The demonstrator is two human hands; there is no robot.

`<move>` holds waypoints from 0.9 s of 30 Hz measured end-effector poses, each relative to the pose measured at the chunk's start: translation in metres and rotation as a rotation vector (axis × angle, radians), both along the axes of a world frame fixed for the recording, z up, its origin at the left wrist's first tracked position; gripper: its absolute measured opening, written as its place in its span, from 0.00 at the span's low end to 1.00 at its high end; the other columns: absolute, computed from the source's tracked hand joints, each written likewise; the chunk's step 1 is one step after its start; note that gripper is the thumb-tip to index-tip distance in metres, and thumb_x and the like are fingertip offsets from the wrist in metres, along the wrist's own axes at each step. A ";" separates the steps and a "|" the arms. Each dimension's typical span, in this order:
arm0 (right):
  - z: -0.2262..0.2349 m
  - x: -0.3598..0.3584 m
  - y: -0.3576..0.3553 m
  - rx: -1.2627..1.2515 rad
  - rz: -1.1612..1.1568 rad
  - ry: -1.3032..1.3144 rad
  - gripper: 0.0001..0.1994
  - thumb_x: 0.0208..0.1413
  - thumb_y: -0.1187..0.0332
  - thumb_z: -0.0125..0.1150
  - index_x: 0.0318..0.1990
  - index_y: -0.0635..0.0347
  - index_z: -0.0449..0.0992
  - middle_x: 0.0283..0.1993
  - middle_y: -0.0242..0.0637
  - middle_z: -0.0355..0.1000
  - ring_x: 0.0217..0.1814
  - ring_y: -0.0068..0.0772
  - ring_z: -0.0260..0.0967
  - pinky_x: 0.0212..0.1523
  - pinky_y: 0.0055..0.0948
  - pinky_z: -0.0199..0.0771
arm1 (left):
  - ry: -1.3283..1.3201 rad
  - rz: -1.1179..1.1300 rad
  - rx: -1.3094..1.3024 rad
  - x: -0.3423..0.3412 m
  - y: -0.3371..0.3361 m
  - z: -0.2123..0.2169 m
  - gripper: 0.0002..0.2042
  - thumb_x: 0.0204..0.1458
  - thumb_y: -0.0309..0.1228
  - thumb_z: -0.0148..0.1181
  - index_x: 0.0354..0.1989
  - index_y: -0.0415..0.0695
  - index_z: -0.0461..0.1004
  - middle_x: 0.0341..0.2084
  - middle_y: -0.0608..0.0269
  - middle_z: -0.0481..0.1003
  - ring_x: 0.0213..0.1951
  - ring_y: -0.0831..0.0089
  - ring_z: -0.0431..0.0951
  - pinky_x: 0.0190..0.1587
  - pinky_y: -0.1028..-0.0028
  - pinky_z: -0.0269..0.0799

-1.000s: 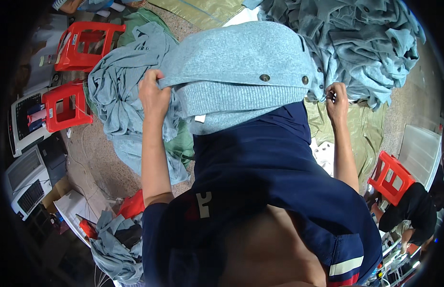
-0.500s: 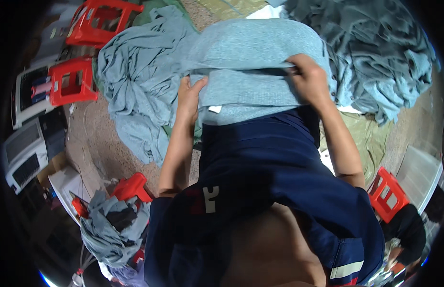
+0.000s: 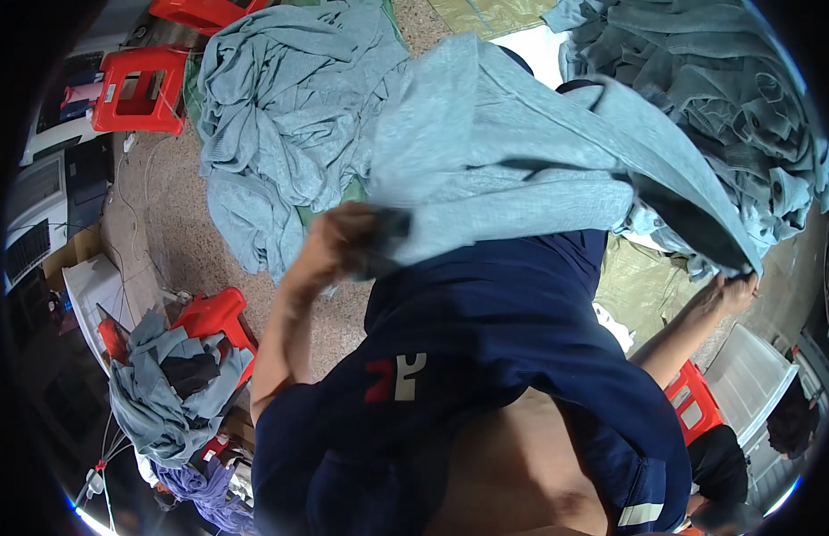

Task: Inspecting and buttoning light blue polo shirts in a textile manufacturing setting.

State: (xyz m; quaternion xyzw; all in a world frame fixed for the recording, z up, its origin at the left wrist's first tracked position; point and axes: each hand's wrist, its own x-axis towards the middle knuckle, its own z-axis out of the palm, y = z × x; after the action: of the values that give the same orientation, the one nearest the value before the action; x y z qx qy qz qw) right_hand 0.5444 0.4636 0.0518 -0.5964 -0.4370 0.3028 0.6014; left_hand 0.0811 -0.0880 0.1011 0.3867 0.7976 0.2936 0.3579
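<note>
Across my lap lies a pale grey-blue knit garment [image 3: 539,125], partly lifted and spread wide, its left part blurred by motion. My left hand [image 3: 347,237] is closed on its near left edge, where a dark patch shows by the fingers. Out to the right, my right hand [image 3: 737,290] pinches the end of a stretched part of the garment, and a dark gap opens beneath that stretch. The garment's far side hangs over my knees, and its exact kind is unclear.
A heap of similar knit garments [image 3: 289,107] lies to the left, and a darker pile [image 3: 691,80] at the far right. Red stools [image 3: 142,89] stand at the left. Near the lower left, more clothes [image 3: 164,393] lie beside another red stool [image 3: 222,317]. A translucent bin [image 3: 749,375] is at the right.
The garment, folded flat on my lap before, is now pulled open and raised. My right hand has moved far outward to the right; my left hand has come nearer to me.
</note>
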 end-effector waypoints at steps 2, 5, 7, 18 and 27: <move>-0.002 0.031 0.003 0.086 -0.039 0.252 0.10 0.52 0.71 0.55 0.38 0.69 0.77 0.38 0.44 0.73 0.33 0.38 0.74 0.24 0.34 0.73 | 0.044 0.043 -0.308 -0.028 -0.035 -0.007 0.09 0.33 0.20 0.56 0.28 0.37 0.71 0.30 0.54 0.73 0.36 0.54 0.74 0.40 0.64 0.71; -0.010 0.041 -0.003 0.038 -0.070 0.216 0.10 0.54 0.73 0.55 0.39 0.73 0.76 0.39 0.47 0.74 0.34 0.43 0.75 0.27 0.38 0.77 | 0.139 -0.019 -0.439 -0.032 -0.058 -0.029 0.11 0.34 0.19 0.57 0.31 0.37 0.70 0.35 0.49 0.72 0.41 0.52 0.72 0.43 0.63 0.69; -0.002 0.016 -0.020 -0.095 -0.228 0.110 0.12 0.57 0.71 0.52 0.41 0.73 0.75 0.40 0.46 0.74 0.35 0.44 0.75 0.27 0.38 0.77 | 0.142 -0.069 -0.261 -0.034 -0.047 -0.040 0.12 0.38 0.21 0.59 0.34 0.39 0.69 0.41 0.52 0.72 0.48 0.57 0.71 0.47 0.65 0.68; 0.062 -0.094 -0.073 0.190 0.337 0.208 0.10 0.56 0.72 0.57 0.44 0.64 0.72 0.42 0.43 0.74 0.44 0.32 0.73 0.46 0.29 0.73 | 0.106 0.512 0.126 -0.103 0.126 -0.181 0.35 0.36 0.44 0.68 0.58 0.54 0.66 0.52 0.68 0.70 0.58 0.59 0.60 0.59 0.54 0.48; 0.140 -0.209 -0.201 0.197 1.462 -0.290 0.12 0.49 0.66 0.60 0.35 0.69 0.77 0.31 0.39 0.73 0.29 0.26 0.63 0.32 0.24 0.61 | -0.146 0.166 0.210 -0.136 0.171 -0.116 0.17 0.49 0.31 0.60 0.49 0.41 0.74 0.36 0.68 0.76 0.39 0.79 0.72 0.46 0.78 0.66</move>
State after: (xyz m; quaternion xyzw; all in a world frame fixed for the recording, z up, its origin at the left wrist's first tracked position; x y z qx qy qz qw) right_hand 0.3350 0.2626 0.1915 -0.1316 -0.8216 0.5029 0.2338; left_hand -0.0552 0.0833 -0.0151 0.3324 0.7637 0.4312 0.3470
